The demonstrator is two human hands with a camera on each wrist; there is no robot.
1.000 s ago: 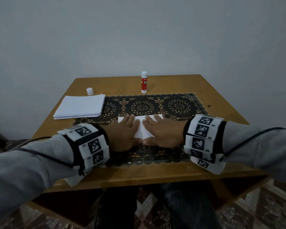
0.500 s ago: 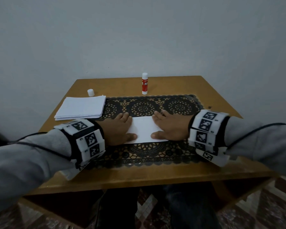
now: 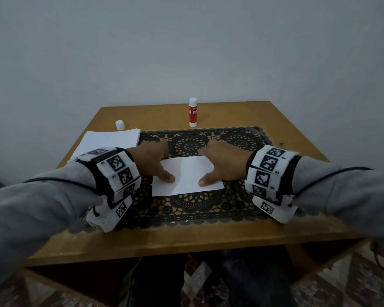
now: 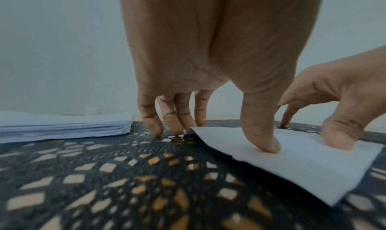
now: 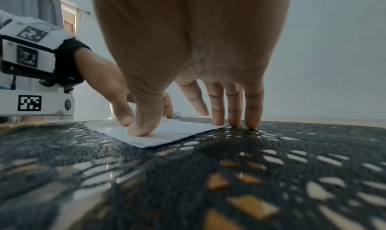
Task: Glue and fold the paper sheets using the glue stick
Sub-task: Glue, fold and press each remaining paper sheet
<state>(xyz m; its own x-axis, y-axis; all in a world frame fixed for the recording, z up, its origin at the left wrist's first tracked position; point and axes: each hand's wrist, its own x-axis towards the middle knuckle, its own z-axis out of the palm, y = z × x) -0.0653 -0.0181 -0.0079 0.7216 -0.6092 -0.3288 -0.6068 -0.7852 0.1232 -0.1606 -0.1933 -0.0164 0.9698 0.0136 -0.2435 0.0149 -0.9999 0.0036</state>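
A folded white paper sheet lies flat on the black lace mat in the middle of the table. My left hand rests at its left end and my right hand at its right end. In the left wrist view the left thumb presses down on the sheet while the other fingers touch the mat past its far corner. The right thumb presses the sheet likewise, with the fingers standing on the mat beyond it. A red-and-white glue stick stands upright at the table's far edge, untouched.
A stack of white sheets lies at the back left, half on the mat. A small white cap stands just behind the stack. The wooden table ends close to my body, and a grey wall rises right behind it.
Both hands have slid apart from the middle of the sheet to its two ends, uncovering its centre. The glue stick, cap and stack have not moved.
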